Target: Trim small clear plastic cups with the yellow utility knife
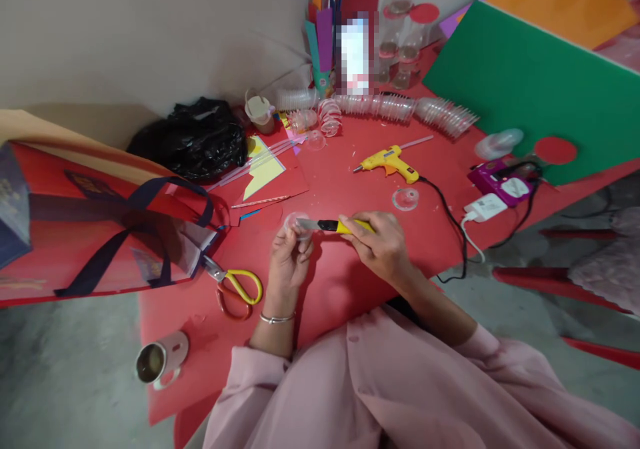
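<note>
Clear plastic piece [289, 221] sitting at the tip of a yellow-handled knife [329, 225]

The left hand's [291, 255] fingers are pinching together on the piece, and the right hand's [381, 239] fingers are clasping the knife's handle. The knife's long axis is running nearly level across the view, its blade pointing left at the pinching fingertips. The piece is lying straight left of the right hand, past the blade; the left hand is the nearer one. Whether the blade is touching the plastic or only overlapping it, I cannot tell. Farther out, scissors [221, 275] are resting left of the left wrist, a clear disc [405, 199] is lying on the red table [330, 189] just beyond the right hand, and a yellow glue gun [390, 162] is lying behind that
</note>
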`<state>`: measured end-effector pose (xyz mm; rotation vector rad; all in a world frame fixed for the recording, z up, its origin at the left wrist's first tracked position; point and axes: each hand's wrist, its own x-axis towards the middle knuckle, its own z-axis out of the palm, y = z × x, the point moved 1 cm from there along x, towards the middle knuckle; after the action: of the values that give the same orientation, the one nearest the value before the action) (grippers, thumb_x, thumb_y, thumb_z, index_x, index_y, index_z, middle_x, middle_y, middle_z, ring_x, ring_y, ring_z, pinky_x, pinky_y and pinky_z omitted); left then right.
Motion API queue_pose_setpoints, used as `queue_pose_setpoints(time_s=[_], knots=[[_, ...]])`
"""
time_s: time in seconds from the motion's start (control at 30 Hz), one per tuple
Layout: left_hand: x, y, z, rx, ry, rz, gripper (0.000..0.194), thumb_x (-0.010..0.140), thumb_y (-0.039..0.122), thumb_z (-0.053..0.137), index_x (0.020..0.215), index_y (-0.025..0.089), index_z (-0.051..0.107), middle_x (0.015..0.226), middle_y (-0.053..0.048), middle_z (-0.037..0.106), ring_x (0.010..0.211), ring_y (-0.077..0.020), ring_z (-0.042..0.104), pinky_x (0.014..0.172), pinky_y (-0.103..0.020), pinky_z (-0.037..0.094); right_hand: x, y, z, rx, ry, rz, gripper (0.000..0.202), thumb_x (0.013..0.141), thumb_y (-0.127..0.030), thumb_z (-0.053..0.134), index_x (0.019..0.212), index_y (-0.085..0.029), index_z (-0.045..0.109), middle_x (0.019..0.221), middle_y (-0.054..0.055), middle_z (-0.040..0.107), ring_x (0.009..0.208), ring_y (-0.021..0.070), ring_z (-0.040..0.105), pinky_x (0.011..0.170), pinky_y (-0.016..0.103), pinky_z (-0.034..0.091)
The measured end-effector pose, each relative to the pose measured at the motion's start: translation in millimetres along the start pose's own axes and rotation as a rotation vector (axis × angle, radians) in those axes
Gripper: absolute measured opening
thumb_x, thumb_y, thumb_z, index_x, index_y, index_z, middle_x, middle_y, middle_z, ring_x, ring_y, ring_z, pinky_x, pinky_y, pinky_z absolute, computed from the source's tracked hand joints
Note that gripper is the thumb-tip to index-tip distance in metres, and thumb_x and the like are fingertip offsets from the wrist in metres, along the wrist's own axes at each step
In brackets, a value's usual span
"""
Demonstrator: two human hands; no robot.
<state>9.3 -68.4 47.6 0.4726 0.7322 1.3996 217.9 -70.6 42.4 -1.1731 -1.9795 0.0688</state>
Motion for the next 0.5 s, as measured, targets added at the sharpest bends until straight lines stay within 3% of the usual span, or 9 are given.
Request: queue_pose_setpoints(time_s=[0.2, 0.4, 0.5], knots=[[-2, 0, -2.0, 0.010, 0.014, -0.020, 0.034, 0.074, 0.039, 0.091, 0.079, 0.016, 0.067, 0.078, -0.001, 0.063, 0.050, -0.0031, 0.035, 0.041, -0.015, 0.030, -4, 14, -4, -0.075, 0.051, 0.115, 0.038, 0.100, -0.027, 0.066, 0.138, -0.032, 0.067, 0.108, 0.007, 0.073, 0.094, 0.0191, 0.066, 0.085, 0.036, 0.047], [-2, 0, -1.0, 0.006, -0.005, -0.041, 0.032, 0.075, 0.037, 0.090, 0.079, 0.016, 0.066, 0.073, 0.001, 0.060, 0.048, -0.0027, 0.036, 0.041, -0.015, 0.028, -4, 9, -6, -0.030, -0.017, 0.001, 0.038, 0.099, -0.026, 0.066, 0.136, -0.033, 0.067, 0.113, 0.007, 0.073, 0.100, 0.0201, 0.066, 0.089, 0.037, 0.047], [-3, 2, -3.1, 0.009, 0.016, -0.041, 0.035, 0.072, 0.037, 0.092, 0.075, 0.016, 0.064, 0.076, -0.001, 0.065, 0.047, -0.0024, 0.035, 0.041, -0.016, 0.029, -3, 12, -6, -0.079, 0.034, 0.079, 0.037, 0.100, -0.027, 0.065, 0.136, -0.031, 0.068, 0.108, 0.007, 0.074, 0.094, 0.0193, 0.066, 0.083, 0.035, 0.046]])
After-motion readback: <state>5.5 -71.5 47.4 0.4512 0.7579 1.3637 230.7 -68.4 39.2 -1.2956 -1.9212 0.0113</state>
